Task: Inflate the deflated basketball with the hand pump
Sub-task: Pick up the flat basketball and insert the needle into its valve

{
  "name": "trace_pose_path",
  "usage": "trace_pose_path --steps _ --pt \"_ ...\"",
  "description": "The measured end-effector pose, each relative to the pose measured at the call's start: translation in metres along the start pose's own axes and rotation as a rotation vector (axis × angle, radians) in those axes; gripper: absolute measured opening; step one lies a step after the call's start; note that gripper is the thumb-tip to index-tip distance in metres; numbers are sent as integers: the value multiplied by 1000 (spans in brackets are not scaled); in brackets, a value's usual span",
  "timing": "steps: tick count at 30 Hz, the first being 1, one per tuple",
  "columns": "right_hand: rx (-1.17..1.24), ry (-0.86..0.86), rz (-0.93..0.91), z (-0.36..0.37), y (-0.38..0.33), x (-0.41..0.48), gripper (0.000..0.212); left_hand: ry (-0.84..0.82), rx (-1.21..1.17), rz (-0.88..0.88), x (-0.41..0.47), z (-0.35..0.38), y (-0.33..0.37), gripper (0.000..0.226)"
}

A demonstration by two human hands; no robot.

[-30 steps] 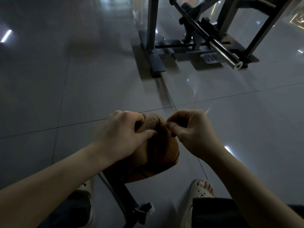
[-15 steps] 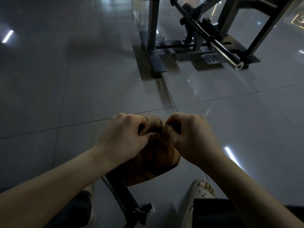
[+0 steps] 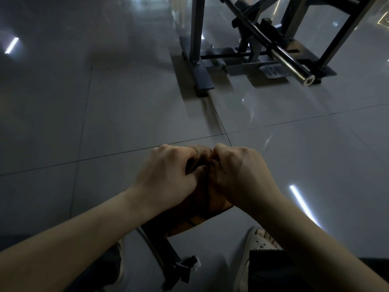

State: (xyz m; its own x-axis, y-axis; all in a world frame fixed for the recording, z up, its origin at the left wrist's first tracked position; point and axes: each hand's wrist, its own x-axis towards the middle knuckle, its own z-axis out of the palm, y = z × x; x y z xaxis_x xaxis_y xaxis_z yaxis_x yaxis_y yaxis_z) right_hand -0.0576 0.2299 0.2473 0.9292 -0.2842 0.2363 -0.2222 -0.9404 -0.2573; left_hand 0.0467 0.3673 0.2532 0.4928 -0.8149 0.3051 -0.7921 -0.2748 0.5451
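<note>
Between the curled fingers the basketball shows a pale tan, finely pebbled skin. Below the fingers it turns dark orange-brown, crossed by black seam lines. The hand pump, nearer than the fingers, is black with one small white part. The slipper, below the fingers to the right, is cream with small dark holes. The floor tiles are glossy grey with thin dark joints and white light streaks. Beyond the fingers, the gym machine is dark grey and its bar is shiny silver.
</note>
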Motion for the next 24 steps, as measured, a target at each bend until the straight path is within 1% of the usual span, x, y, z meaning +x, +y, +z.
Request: trace_pose_path --steps 2,4,5,7,8,13,15,17,19,20,21,22,24 --pt "-17 -4 -33 4 -4 -1 13 -39 28 5 -2 3 2 30" --pt "-11 -53 -65 6 -3 -1 9 -69 44 8 -5 4 1 34" --pt "26 -85 -59 6 -2 -1 9 -77 37 8 -6 5 -1 33" --pt "128 -128 10 3 2 1 16 -85 20 6 -8 7 -6 25" --pt "163 -133 42 5 4 1 18 -86 18 -2 -8 9 -8 24" --pt "227 -151 82 14 0 -1 15 -66 -16 -70 -10 14 -13 25" --pt "166 -129 52 16 -5 -3 4 -45 -33 -80 -11 15 -10 22" --pt "84 -109 -2 17 -7 -4 12 -49 -73 -99 -11 15 -12 21" --pt "137 -98 -53 15 -6 -5 12 -71 -81 -112 -10 14 -14 23" --pt "180 -100 -52 14 -4 -5 5 -88 -70 -123 -9 15 -15 26" --pt "226 -111 -19 13 -1 -5 5 -106 -50 -141 -8 15 -17 30" --pt "275 -135 34 15 1 -4 13 -125 -23 -160 -6 15 -19 33" --pt "363 -197 124 13 6 -3 10 -155 9 -199 -4 14 -21 36"
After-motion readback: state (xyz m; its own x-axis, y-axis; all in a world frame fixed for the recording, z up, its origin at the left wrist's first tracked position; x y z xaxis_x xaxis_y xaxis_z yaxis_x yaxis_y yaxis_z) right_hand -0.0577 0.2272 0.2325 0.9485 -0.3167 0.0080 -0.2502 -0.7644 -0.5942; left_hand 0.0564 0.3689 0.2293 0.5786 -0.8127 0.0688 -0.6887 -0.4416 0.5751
